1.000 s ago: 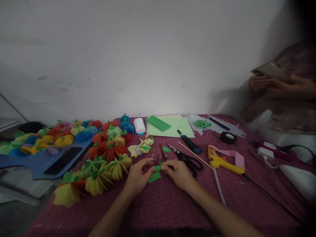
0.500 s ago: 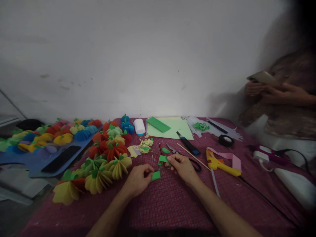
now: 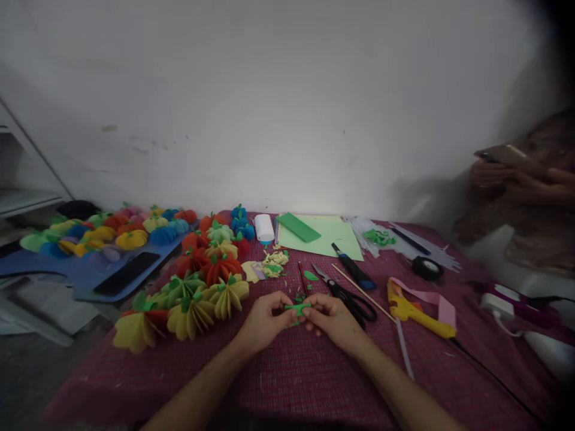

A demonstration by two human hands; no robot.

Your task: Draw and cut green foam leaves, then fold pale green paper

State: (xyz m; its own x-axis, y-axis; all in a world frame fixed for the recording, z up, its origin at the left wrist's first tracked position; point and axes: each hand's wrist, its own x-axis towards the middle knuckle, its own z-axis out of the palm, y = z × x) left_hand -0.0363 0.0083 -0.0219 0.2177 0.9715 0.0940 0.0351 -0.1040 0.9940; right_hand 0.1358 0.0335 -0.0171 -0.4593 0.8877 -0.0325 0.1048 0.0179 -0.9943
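Observation:
Between my two hands is a small piece of green paper (image 3: pixel 294 307), pinched at both ends. My left hand (image 3: pixel 266 320) grips its left end and my right hand (image 3: pixel 331 318) its right end, fingertips closed on it. A little green shows below the fingers too; whether it is a second piece I cannot tell. Just beyond my hands lie a green leaf-shaped cutout (image 3: pixel 309 275), a dark red pencil-like stick (image 3: pixel 302 276) and green scraps. Black-handled scissors (image 3: pixel 345 293) rest beside my right hand.
Colourful paper pumpkins (image 3: pixel 191 314) crowd the left side. At the right are a yellow glue gun (image 3: pixel 422 317) with its cord, a utility knife (image 3: pixel 353 266), a wooden skewer (image 3: pixel 363 293) and black tape (image 3: pixel 427 268). Pale green sheets (image 3: pixel 332 239) lie behind. Another person's hands (image 3: pixel 516 179) hold a phone.
My hands have come together. The green paper in my right hand now spans both hands' fingertips; my left hand held a separate green piece earlier. The view has shifted slightly left.

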